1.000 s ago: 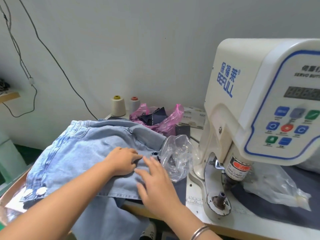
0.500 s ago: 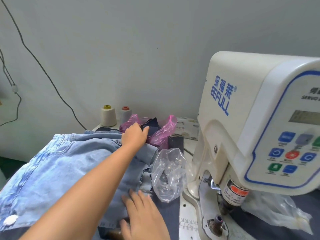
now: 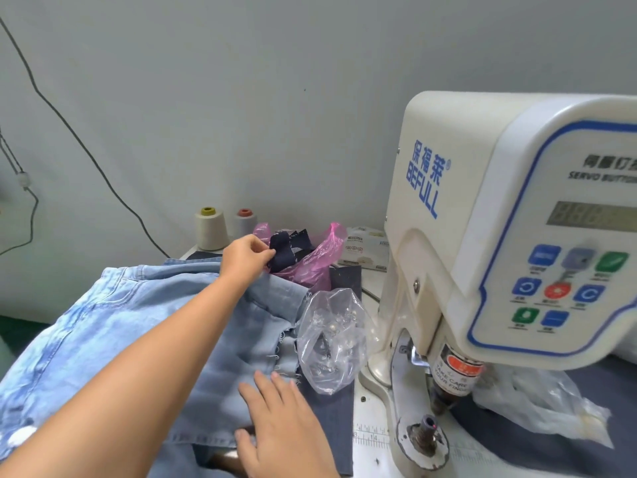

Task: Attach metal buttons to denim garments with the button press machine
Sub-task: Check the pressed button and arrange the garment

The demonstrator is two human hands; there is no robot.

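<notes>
A: Start at the bottom of the frame. What's nearest?

B: The right hand (image 3: 282, 427), low centre, lies palm down with fingers straight and spread, flat on the light denim garment (image 3: 138, 339) and holding nothing.

A: And the denim itself?

B: It fills the lower left, heaped, with its frayed edge just beside a clear plastic bag (image 3: 331, 339) near the middle. Small metal buttons show inside that bag.

A: The other arm?

B: It stretches from the lower left corner up over the denim to mid-frame. The left hand (image 3: 246, 258) pinches a dark navy fabric scrap (image 3: 284, 251) between thumb and fingertips, a narrow grip, at the mouth of a pink plastic bag (image 3: 317, 262).

A: Where's the press?

B: The button press machine (image 3: 482, 236) takes the right half, cream with a blue-edged control panel (image 3: 565, 281). Its lower die post (image 3: 425, 431) stands on the base at the lower right, with nothing on it. A crumpled clear bag (image 3: 537, 405) lies just right of it.

A: The surface?

B: A white table (image 3: 379, 457) with a printed ruler, partly covered by dark cloth (image 3: 332, 422).

A: Farther back?

B: Two thread cones (image 3: 210, 229) stand by the grey wall (image 3: 241, 98), a small printed box (image 3: 365, 250) sits beside the machine, and a black cable (image 3: 86, 150) runs down the wall at upper left.
</notes>
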